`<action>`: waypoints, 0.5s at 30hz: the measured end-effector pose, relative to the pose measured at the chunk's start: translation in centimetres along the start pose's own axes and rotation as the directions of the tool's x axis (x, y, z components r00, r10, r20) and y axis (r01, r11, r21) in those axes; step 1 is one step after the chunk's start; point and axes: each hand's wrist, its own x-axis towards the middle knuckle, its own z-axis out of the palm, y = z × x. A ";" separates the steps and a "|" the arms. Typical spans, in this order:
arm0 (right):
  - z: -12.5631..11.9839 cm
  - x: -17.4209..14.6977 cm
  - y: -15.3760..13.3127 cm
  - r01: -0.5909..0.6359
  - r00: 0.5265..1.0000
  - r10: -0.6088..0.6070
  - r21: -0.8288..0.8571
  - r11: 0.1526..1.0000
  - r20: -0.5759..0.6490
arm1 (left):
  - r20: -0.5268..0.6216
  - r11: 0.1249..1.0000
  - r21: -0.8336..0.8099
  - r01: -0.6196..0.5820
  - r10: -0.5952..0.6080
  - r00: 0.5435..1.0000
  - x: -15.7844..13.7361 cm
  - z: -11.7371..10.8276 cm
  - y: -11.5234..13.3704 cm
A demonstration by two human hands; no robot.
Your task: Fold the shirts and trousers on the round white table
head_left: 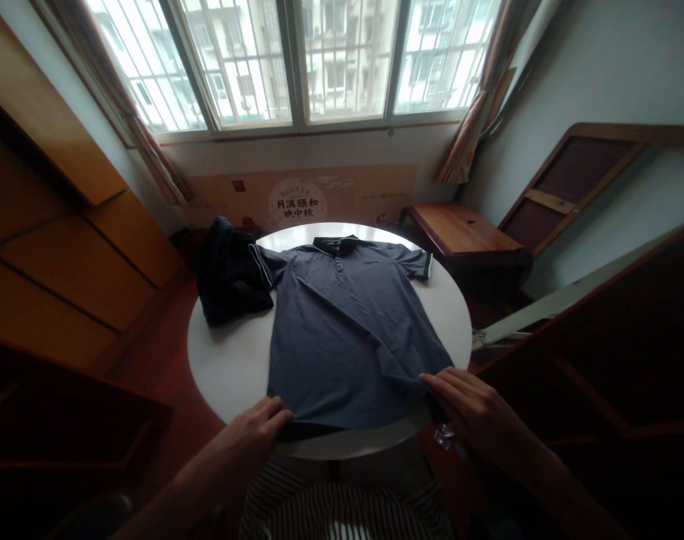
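Note:
A dark grey-blue polo shirt [347, 330] lies spread front side up on the round white table [223, 375], its collar toward the window and its hem toward me. White piping edges the collar and both sleeves. My left hand [263, 420] pinches the hem's left corner. At the right corner of the hem, my right hand [460, 394] grips the fabric between thumb and fingers. Folds run across the shirt's lower right part near that hand. A bundled black garment [229, 277] rests at the table's left side, touching the left sleeve.
A small wooden bench [460, 229] stands behind the table on the right, near a leaning framed panel [578, 180]. Wooden cabinets [94, 255] line the left side. A printed cardboard sheet [218, 191] lies below the barred window. Dark furniture flanks me on both sides.

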 end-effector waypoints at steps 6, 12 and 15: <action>0.0 -0.2 0.1 0.054 0.996 -0.050 -0.064 0.996 0.073 | -0.075 0.992 -0.070 0.107 -0.112 0.991 0.7 -0.1 0.8; 0.7 -0.8 1.3 -0.012 0.991 0.046 -0.263 0.965 0.123 | -0.553 1.000 -0.017 -0.017 0.005 0.833 -1.0 -2.3 -0.9; 0.6 -1.7 2.2 -0.132 0.984 0.159 -0.285 0.949 0.075 | -0.624 0.999 0.034 -0.006 0.025 0.781 -2.5 -3.9 -1.5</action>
